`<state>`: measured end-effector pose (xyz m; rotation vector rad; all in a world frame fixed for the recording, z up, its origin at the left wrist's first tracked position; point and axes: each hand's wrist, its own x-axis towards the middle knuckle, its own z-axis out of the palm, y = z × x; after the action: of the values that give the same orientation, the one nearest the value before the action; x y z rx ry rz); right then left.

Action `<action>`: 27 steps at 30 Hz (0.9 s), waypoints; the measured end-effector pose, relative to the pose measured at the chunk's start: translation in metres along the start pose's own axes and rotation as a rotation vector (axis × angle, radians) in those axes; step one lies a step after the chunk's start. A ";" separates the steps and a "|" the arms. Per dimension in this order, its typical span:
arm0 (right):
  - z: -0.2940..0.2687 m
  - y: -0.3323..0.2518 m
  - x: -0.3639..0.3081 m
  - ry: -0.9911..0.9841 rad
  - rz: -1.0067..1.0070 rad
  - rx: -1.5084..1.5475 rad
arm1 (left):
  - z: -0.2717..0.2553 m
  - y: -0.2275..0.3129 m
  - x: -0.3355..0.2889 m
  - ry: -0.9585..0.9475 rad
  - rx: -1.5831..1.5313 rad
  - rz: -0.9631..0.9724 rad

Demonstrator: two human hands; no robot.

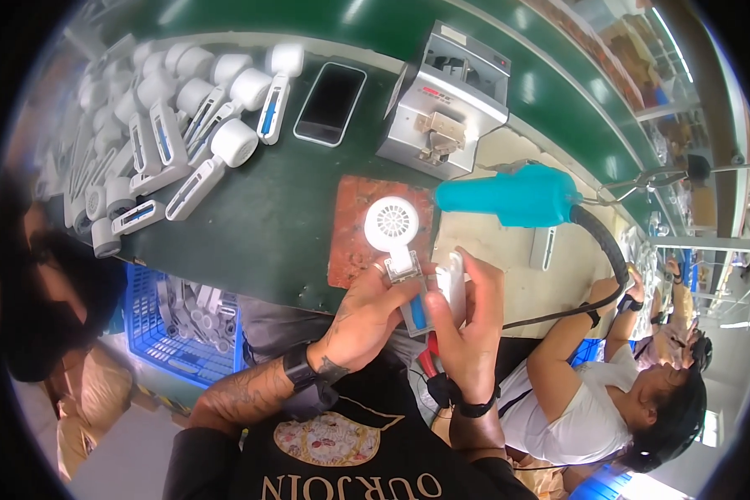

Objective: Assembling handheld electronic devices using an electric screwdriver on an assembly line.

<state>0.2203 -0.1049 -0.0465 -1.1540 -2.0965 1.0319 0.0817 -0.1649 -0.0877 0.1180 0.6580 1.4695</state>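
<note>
Across the smooth green table (250,246), a boxy metal machine (435,104) stands beyond a rough, brick-red slab (350,221), with a rounded turquoise plastic tool (512,197) at the slab's right. Over the slab's near edge, the left hand's (360,323) fingers are clamped on a white plastic fan (392,222) with a round slotted grille, and the right hand's (473,343) fingers pinch a slim, smooth white shell (451,282).

At the centre, the white round-grilled plastic device (392,221) looked smooth, the brick-red rectangular slab (350,229) rough and matt. The silver boxy machine (408,125) at upper middle showed sheeny metal, the black rectangular phone (332,104) a glossy face. At lower left, the blue latticed crate (145,321) looked plastic; at bottom, the black printed shirt (392,454), matt cloth.
</note>
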 end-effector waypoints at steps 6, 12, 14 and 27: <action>0.015 -0.022 0.005 0.048 -0.053 -0.240 | -0.001 -0.005 -0.001 0.051 -0.299 -0.014; 0.028 -0.020 0.008 0.084 -0.169 -0.518 | 0.005 -0.004 -0.004 0.030 -0.241 -0.020; 0.030 -0.020 0.007 0.079 -0.169 -0.507 | 0.002 -0.007 -0.003 0.029 -0.244 -0.022; 0.038 -0.008 0.005 0.109 -0.159 -0.458 | 0.006 -0.005 0.000 0.071 -0.176 0.025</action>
<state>0.1862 -0.1177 -0.0614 -1.1915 -2.3580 0.4142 0.0890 -0.1633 -0.0847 -0.0626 0.5838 1.5548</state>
